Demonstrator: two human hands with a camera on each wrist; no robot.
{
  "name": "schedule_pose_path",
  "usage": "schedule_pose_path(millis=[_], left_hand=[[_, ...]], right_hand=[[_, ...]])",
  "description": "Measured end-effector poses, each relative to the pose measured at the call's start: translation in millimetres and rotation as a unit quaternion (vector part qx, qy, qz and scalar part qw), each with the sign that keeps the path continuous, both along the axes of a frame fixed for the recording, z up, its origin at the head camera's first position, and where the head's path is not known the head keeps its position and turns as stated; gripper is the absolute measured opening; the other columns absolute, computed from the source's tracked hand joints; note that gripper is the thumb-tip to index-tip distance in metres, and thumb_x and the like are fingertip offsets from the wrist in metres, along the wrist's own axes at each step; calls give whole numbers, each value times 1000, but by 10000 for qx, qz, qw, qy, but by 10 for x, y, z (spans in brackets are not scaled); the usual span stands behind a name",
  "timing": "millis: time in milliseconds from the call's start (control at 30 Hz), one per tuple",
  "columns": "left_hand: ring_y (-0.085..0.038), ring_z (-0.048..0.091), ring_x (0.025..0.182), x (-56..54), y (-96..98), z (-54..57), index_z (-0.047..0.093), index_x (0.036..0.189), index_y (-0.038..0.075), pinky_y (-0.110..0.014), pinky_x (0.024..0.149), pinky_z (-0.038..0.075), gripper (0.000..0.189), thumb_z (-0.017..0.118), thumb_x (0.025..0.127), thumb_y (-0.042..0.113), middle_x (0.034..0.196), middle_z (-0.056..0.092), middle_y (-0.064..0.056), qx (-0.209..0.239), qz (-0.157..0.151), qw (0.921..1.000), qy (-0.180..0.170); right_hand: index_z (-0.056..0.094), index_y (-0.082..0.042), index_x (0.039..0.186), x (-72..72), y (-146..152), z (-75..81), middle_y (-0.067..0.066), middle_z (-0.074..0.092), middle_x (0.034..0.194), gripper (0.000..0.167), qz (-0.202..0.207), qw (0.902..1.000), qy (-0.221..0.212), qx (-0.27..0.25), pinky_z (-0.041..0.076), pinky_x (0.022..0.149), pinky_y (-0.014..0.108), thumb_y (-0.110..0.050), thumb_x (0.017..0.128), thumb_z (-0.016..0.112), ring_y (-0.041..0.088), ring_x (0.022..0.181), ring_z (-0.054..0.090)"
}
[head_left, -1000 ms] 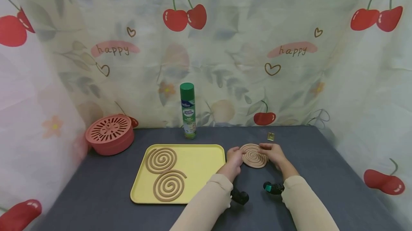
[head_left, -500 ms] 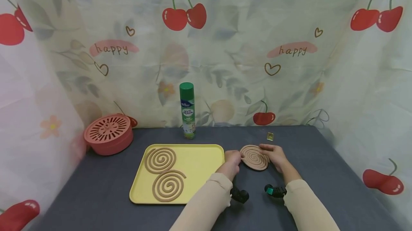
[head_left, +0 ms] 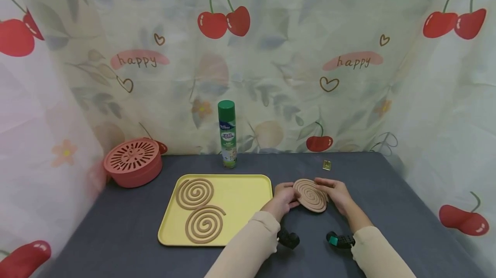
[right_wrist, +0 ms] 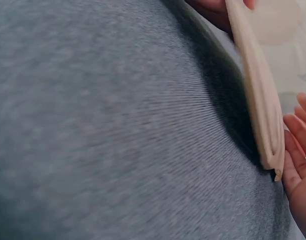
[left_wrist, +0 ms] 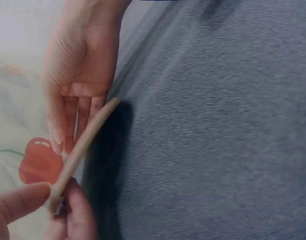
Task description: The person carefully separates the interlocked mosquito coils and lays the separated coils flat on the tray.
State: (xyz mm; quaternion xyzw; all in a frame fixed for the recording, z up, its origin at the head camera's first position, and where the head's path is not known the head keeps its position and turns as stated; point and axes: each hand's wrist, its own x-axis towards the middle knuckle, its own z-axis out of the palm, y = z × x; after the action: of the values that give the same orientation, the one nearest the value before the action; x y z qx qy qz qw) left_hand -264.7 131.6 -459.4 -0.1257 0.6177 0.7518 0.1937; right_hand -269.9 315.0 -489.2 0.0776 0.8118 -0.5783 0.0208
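A tan mosquito coil (head_left: 311, 196) is held tilted over the dark table to the right of the tray. My left hand (head_left: 283, 199) pinches its left edge, thumb on one face and fingers on the other; in the left wrist view, a small dark shiny bit shows beside the coil's edge (left_wrist: 83, 145) at those fingers. On the opposite side, my right hand (head_left: 338, 193) has its fingers extended along the upper right of the coil. The right wrist view shows the coil's thick edge (right_wrist: 258, 95), with the right fingers (right_wrist: 295, 150) straight against its face.
A yellow tray (head_left: 248, 209) bears two mosquito coils (head_left: 203, 224) on its left half. Behind it stands a green spray can (head_left: 227, 136). A pink slotted round box (head_left: 133, 164) sits back left, and a small gold metal piece (head_left: 327, 165) lies back right.
The coil has come nearer the person and shifted slightly right, tilting more. Both hands moved with it; the left fingers now reach under its edge.
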Motion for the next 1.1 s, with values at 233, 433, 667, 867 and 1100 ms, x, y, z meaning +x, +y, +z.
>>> schedule_pose_path(millis=[233,433,667,867,1100], left_hand=[[-13,60,66,71,-1,-58,54,124,6,-29,59,55,49,56,79,-13,89,63,-11,20,-161,9996,249],[-10,62,65,109,-96,-17,54,125,6,-24,56,55,46,57,82,-10,90,66,-11,297,-336,9986,274],[-9,63,67,135,-254,88,51,129,5,-22,57,54,48,57,83,-8,98,68,-13,480,-650,9955,487],[-10,63,68,171,-375,108,51,130,5,-22,58,54,48,56,84,-9,99,67,-13,494,-827,9936,591],[-12,65,76,238,-543,189,49,132,5,-26,65,56,49,55,86,-7,110,66,-15,556,-991,9912,673]], right_hand=[[49,2,132,93,3,-5,18,50,135,48,65,9998,152,-79,45,88,14,-20,91,60,-8,102,53],[46,0,135,225,8,24,12,53,134,56,32,9993,84,-351,45,79,10,-25,89,64,-16,92,51],[33,1,143,379,-26,118,11,43,139,63,336,9920,-79,-1215,51,77,19,-17,90,62,-8,95,56],[30,2,143,455,-99,194,-1,50,126,65,268,9858,-43,-1654,52,77,21,-10,88,63,-6,95,57],[27,3,144,551,-215,306,-14,60,108,69,300,9776,-39,-2084,52,77,21,-11,87,64,-2,94,60]])
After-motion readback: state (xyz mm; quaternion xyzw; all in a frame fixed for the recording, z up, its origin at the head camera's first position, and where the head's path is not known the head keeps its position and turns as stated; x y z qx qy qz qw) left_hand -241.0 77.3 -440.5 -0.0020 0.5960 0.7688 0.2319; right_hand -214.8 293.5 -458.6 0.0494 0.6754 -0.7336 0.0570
